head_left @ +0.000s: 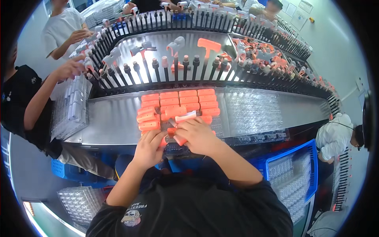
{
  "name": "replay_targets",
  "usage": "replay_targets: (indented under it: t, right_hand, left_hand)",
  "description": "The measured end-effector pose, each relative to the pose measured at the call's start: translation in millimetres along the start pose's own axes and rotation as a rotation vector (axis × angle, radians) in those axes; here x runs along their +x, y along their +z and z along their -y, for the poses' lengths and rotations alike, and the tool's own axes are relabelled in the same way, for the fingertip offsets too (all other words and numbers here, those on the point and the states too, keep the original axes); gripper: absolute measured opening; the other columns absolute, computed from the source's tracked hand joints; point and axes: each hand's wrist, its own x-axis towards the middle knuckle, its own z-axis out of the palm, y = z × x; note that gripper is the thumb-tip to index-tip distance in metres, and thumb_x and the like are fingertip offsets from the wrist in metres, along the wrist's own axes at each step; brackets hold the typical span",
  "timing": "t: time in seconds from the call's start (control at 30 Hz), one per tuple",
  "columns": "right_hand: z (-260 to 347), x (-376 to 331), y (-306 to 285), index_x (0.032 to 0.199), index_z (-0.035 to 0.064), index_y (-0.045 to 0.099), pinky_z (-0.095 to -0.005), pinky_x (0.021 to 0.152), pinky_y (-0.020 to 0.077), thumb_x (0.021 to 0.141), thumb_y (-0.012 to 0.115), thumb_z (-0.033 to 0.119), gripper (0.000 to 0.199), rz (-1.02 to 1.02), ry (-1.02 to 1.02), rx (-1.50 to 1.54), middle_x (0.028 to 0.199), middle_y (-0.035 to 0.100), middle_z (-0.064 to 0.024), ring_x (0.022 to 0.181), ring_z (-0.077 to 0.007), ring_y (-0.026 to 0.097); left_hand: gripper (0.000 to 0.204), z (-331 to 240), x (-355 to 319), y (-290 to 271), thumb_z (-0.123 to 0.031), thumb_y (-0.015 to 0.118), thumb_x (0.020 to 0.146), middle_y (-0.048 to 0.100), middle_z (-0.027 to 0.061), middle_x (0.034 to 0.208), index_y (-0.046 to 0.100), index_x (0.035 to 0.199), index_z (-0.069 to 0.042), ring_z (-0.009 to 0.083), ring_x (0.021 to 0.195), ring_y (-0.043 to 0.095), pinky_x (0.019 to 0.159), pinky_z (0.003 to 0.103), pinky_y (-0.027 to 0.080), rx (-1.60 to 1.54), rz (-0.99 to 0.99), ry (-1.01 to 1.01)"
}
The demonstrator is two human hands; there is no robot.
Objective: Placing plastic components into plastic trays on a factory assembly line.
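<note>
Rows of orange curved plastic shells (pixel 169 95) lie in a clear tray in front of me. At the tray's near side, my left hand (pixel 149 149) has its fingers curled over an orange shell, mostly hidden beneath them. My right hand (pixel 198 136) grips another orange shell (pixel 180 140) between thumb and fingers, close to the left fingertips. Just beyond the right knuckles, one shell (pixel 185 116) shows its pale inside and rests on top of the others. A small red-orange piece (pixel 171 131) shows between the hands.
Black upright pegs (pixel 156 70) stand behind the metal table (pixel 110 118); some carry grey or orange parts. Stacked clear trays (pixel 252 112) lie to the right. A blue crate (pixel 292 177) with clear trays stands lower right. A co-worker's arm (pixel 43 94) reaches in at left.
</note>
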Motion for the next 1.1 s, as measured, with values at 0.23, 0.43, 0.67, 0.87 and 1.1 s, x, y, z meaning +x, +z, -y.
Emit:
replay_targets:
  t: [0.23, 0.43, 0.67, 0.87, 1.1]
  right_hand:
    - [2.0, -13.8, -32.8, 0.106, 0.0088, 0.065, -0.0406, 0.091, 0.0455, 0.075, 0.07, 0.009, 0.032, -0.266, -0.114, 0.098, 0.113, 0.064, -0.006, 0.104, -0.0257, 0.063]
    - [-11.3, -80.2, -47.2, 0.107, 0.0001, 0.06, -0.0313, 0.08, 0.0477, 0.068, 0.074, 0.0, 0.041, -0.721, 0.246, 0.388, 0.105, 0.061, -0.0141, 0.089, -0.0251, 0.06]
    - [-13.9, -117.7, -34.7, 0.107, -0.0028, 0.059, -0.0305, 0.082, 0.0471, 0.067, 0.073, -0.001, 0.042, -0.725, 0.416, 0.486, 0.103, 0.059, -0.0128, 0.089, -0.0221, 0.058]
    - [-15.5, -128.7, -32.1, 0.106, -0.0025, 0.06, -0.0313, 0.083, 0.048, 0.067, 0.074, -0.001, 0.042, -0.726, 0.429, 0.43, 0.104, 0.061, -0.0138, 0.091, -0.025, 0.06]
    - [-6.8, -145.5, -39.5, 0.104, -0.0019, 0.06, -0.0321, 0.082, 0.0483, 0.067, 0.074, 0.002, 0.04, -0.804, 0.46, 0.466, 0.104, 0.059, -0.0135, 0.09, -0.0232, 0.06]
  left_hand:
    - [0.045, -4.3, 11.5, 9.3, -0.006, 0.07, 0.075, 0.064, 0.0125, 0.111, 0.065, 0.12, -0.007, 0.0329, 0.097, 0.064, 0.085, 0.042, 0.052, -0.062, -0.257, -0.074]
    - [0.044, 12.1, 64.2, 26.4, -0.008, 0.071, 0.078, 0.065, 0.0086, 0.109, 0.065, 0.121, -0.009, 0.028, 0.103, 0.061, 0.089, 0.039, 0.051, 0.066, -0.119, 0.064]
    - [0.039, 28.4, 64.3, 33.3, -0.003, 0.063, 0.079, 0.065, 0.0102, 0.107, 0.067, 0.117, -0.009, 0.0291, 0.104, 0.061, 0.092, 0.042, 0.05, 0.0, 0.063, 0.149]
    - [0.025, 20.8, 79.3, 14.9, -0.008, 0.065, 0.08, 0.069, 0.006, 0.092, 0.07, 0.104, -0.011, 0.0274, 0.091, 0.066, 0.081, 0.041, 0.052, 0.12, -0.071, 0.133]
    - [0.074, 94.1, 211.9, -120.2, -0.06, 0.054, 0.092, 0.067, 0.0278, 0.11, 0.059, 0.121, 0.008, 0.0418, 0.109, 0.063, 0.095, 0.044, 0.048, -0.061, -0.6, -0.675]
